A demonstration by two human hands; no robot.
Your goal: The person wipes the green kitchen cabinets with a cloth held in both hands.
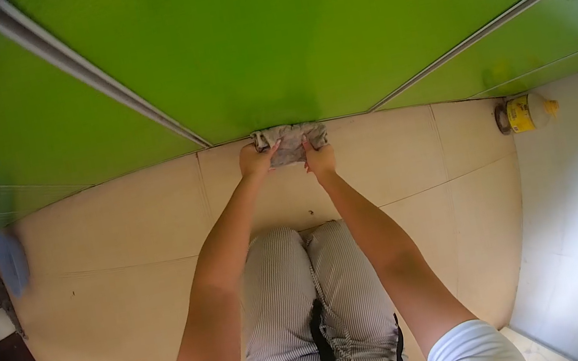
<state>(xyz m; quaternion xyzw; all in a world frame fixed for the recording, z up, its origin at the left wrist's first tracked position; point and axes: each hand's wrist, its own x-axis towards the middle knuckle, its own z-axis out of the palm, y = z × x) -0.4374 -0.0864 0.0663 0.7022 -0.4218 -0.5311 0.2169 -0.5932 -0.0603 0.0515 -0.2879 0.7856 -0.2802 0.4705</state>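
Observation:
A crumpled grey cloth (pixel 289 148) lies on the tiled floor, right against the bottom of a green panel (pixel 295 40). My left hand (pixel 256 158) grips its left end, with the thumb across the top. On the right end my right hand (pixel 318 153) does the same, thumb over the cloth and fingers curled at its edge. Both arms reach straight forward over my knees. The undersides of the fingers and of the cloth are hidden.
A bottle with a yellow label (pixel 519 114) is at the right, beside the white tiled wall (pixel 572 208). At the far left a light blue object (pixel 11 263) stands near a dark, cluttered edge. Beige floor tiles (pixel 131 208) surround my striped trousers (pixel 279 298).

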